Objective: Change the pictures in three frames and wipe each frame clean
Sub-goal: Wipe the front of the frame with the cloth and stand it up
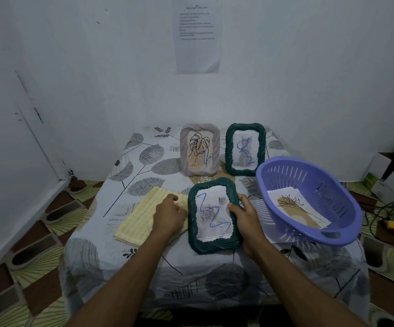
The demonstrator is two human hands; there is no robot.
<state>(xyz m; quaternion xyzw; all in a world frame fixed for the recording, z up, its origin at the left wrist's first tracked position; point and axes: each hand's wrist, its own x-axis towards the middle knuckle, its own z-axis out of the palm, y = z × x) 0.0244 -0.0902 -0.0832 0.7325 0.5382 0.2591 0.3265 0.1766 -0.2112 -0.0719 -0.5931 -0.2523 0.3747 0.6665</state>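
Note:
A dark green frame (212, 241) lies flat near the table's front, holding a rose picture with blue scribbles on its glass. My right hand (244, 214) grips its right edge, thumb on the glass. My left hand (170, 214) rests on a yellow striped cloth (137, 220) to the left of the frame, fingers curled on the cloth's right edge. Behind stand a grey frame (199, 149) with a leaf drawing and a second green frame (245, 149), both scribbled in blue.
A purple plastic basket (309, 178) sits tilted at the right, holding loose pictures (297, 208). The small table (144, 161) wears a leaf-print cover. White walls stand behind and to the left. Cardboard boxes (389, 173) and cables lie on the floor at right.

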